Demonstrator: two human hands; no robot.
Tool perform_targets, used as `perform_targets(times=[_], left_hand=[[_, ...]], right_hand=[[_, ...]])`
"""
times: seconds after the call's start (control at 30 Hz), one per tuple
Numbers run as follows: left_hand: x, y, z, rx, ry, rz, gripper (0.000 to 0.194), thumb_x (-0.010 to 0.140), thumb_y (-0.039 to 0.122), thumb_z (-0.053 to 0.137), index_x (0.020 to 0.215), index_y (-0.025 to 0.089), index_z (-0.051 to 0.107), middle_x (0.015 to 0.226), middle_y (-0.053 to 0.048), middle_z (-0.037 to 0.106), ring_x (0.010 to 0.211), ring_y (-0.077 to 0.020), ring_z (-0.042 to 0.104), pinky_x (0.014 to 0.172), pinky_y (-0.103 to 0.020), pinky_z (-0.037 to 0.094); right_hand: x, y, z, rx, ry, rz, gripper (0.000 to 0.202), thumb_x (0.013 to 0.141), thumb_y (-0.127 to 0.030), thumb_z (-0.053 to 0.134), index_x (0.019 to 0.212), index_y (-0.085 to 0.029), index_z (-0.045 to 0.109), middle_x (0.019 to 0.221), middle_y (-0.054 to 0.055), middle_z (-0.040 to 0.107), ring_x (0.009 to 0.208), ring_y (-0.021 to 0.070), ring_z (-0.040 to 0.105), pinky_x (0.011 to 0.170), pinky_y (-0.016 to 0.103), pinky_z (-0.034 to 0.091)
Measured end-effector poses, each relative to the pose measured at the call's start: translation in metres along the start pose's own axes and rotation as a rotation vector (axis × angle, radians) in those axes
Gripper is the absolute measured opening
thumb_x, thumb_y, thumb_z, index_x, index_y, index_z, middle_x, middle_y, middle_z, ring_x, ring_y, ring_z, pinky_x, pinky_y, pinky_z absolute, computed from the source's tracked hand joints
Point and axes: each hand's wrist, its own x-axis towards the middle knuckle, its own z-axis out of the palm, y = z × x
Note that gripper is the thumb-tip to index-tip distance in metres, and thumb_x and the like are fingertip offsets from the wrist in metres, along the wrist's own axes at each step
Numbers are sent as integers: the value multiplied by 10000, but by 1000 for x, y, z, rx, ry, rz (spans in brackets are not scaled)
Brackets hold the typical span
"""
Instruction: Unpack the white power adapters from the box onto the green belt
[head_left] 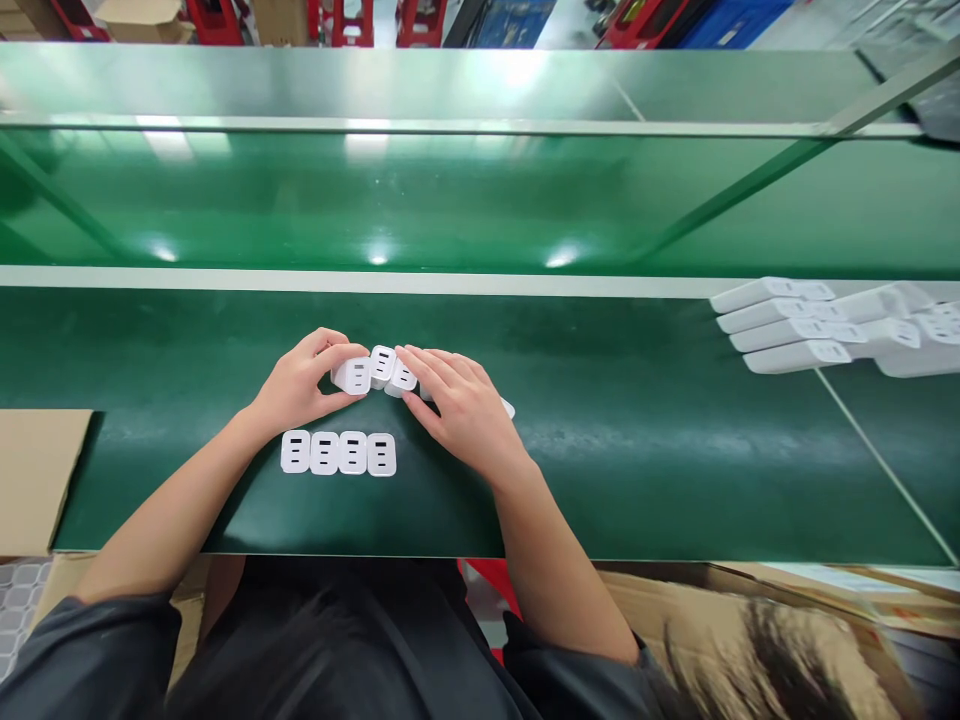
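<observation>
My left hand [306, 378] is closed around a white charger plug [355, 376], gripped between thumb and fingers. Beside it on the green bench stand two more charger plugs, one [382, 364] set slightly farther back and the other [403, 377] at the fingertips of my right hand [459, 405]. The thumb and fingers of that hand close about this plug from the right. Its palm covers more white pieces, of which only edges show. In front of both hands, a short row of charger plugs [338, 453] stands side by side, their slotted faces up.
On the right of the green bench [637, 480] several white charger plugs [795, 325] lie in stacked rows. A cardboard sheet [41, 475] lies at the left edge. Behind runs a raised ledge [450, 85], with red crates [352, 22] beyond. Cardboard boxes [712, 620] stand below at right.
</observation>
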Motion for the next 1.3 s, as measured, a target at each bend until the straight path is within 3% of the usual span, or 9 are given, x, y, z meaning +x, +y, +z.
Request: perform_targets(times=[0.2, 0.43, 0.7, 0.8, 0.9, 1.0, 1.1, 1.3], left_hand=[[-1, 4, -5, -125, 55, 68, 366, 844, 347, 704, 1173, 237, 589, 1118, -53, 603, 914, -145, 591, 713, -255, 523], [-2, 6, -10, -296, 0, -32, 442, 800, 414, 748, 1178, 237, 604, 1169, -58, 640, 1006, -170, 614, 758, -263, 558], [-2, 7, -13, -295, -78, -40, 422, 820, 402, 719, 1189, 236, 599, 1204, -48, 637, 1035, -176, 615, 793, -274, 557], [1, 7, -27, -213, -84, -38, 404, 842, 396, 682, 1197, 230, 585, 1233, -50, 626, 1071, -187, 603, 814, -291, 551], [-3, 10, -53, -63, -121, -108, 415, 854, 417, 646, 1219, 236, 569, 1225, -47, 625, 1095, -204, 592, 875, -331, 540], [-21, 15, -79, 73, -214, -213, 400, 860, 439, 624, 1204, 245, 563, 1187, -41, 633, 1053, -211, 601, 905, -361, 522], [-53, 18, -89, 130, -321, -316, 395, 865, 479, 604, 1183, 248, 561, 1170, -45, 635, 996, -212, 610, 867, -357, 521], [-103, 18, -67, -11, -356, -456, 396, 847, 476, 649, 1169, 272, 543, 1162, -21, 628, 985, -192, 604, 845, -329, 517]], right_hand=[[0, 0, 0, -4, 5, -6, 445, 1020, -297, 417, 1455, -220, 463, 1421, 61, 567, 1246, 243, 544, 1057, 428, 422], [0, 0, 0, 1, 13, -12, 440, 1022, -308, 414, 1448, -211, 472, 1415, 64, 573, 1246, 247, 546, 1057, 431, 426], [0, 1, 0, 3, -4, -11, 445, 1022, -309, 411, 1454, -218, 458, 1423, 60, 565, 1255, 241, 539, 1059, 420, 426], [0, 0, -1, 6, -13, -14, 438, 1022, -302, 406, 1444, -202, 467, 1418, 67, 568, 1252, 246, 541, 1053, 418, 430], [0, 0, -1, 16, -16, -14, 449, 1020, -309, 402, 1455, -211, 453, 1417, 74, 568, 1255, 258, 540, 1038, 433, 438], [-1, 1, 1, 24, -7, -21, 458, 1016, -321, 408, 1461, -221, 446, 1418, 72, 568, 1260, 263, 537, 1032, 440, 442], [-1, 1, 3, 28, 5, -28, 461, 1013, -322, 414, 1462, -226, 444, 1418, 72, 568, 1263, 264, 537, 1040, 445, 438], [-1, 1, 3, 24, 12, -32, 447, 1013, -310, 413, 1446, -209, 463, 1415, 74, 570, 1252, 265, 544, 1031, 446, 447]])
